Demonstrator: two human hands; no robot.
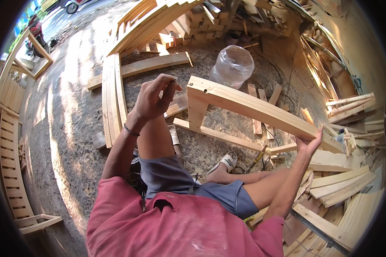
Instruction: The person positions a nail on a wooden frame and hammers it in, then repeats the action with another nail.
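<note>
Two bare hands work on a pale wooden frame (244, 107) held up above the ground in the middle of the scene. The frame consists of a long, slightly curved rail running from centre to right, a short upright post at its left end, and a thinner lower rail parallel to the long one. The right hand (309, 143) grips the right end of the long rail from below, fingers curled up around its edge. The left hand (155, 96) is raised just left of the frame's upper left corner, fingers pinched together on something small; what it pinches is too small to identify. It does not touch the frame. A dark bracelet (131, 130) circles the left wrist. The person sits with bare knees drawn up, wearing a red shirt (171, 227) and grey-blue shorts (171, 173), one foot in a white sandal (227, 162) resting on the ground under the frame. A clear plastic jug (232, 65) stands on the rough concrete floor (64, 128) just beyond the frame. Curved planks (112, 98) lie on the floor to the left of the raised hand, with stacked timber (201, 23) farther off. Offcuts and slats (343, 180) pile up near the right side. A slatted wooden bench (10, 162) runs along the far left edge.
</note>
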